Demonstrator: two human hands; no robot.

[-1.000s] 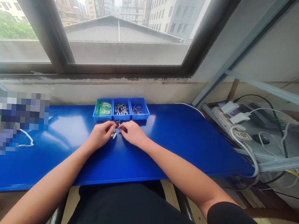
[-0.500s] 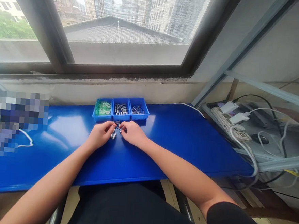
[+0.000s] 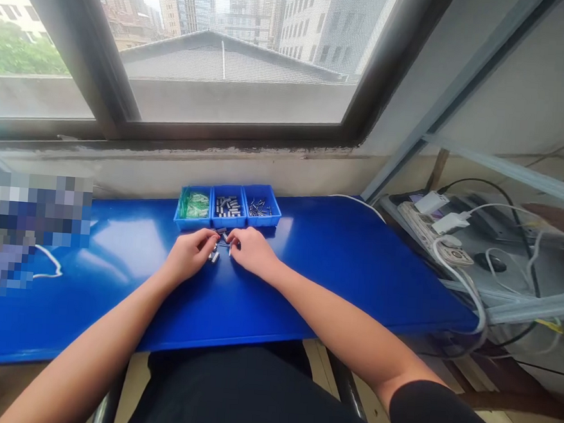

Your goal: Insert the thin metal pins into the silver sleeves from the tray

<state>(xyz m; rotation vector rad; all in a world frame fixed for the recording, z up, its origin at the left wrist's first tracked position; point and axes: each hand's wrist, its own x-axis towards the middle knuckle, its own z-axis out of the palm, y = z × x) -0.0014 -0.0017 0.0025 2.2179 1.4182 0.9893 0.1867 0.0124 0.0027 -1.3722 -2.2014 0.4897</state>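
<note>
My left hand (image 3: 193,252) is closed in a pinch at the middle of the blue table, on something too small to make out. Close to its right, my right hand (image 3: 250,249) has its fingers pressed together around a small metal piece, mostly hidden. Small silvery and dark metal parts (image 3: 216,257) lie between the hands. Just behind them three joined blue bins stand in a row: the left bin (image 3: 193,223) holds a green bag with pale pieces, the middle bin (image 3: 228,222) short metal cylinders, the right bin (image 3: 264,221) thin dark metal pins.
The blue table (image 3: 336,260) runs along a wall below a window. A pixelated area covers the table's left end, with a white cable (image 3: 51,263) beside it. At right are a metal frame, a power strip (image 3: 407,220) with white plugs, and cables.
The metal piece at my right fingertips has turned and shows less. My right fingers have shifted slightly; my left hand looks the same.
</note>
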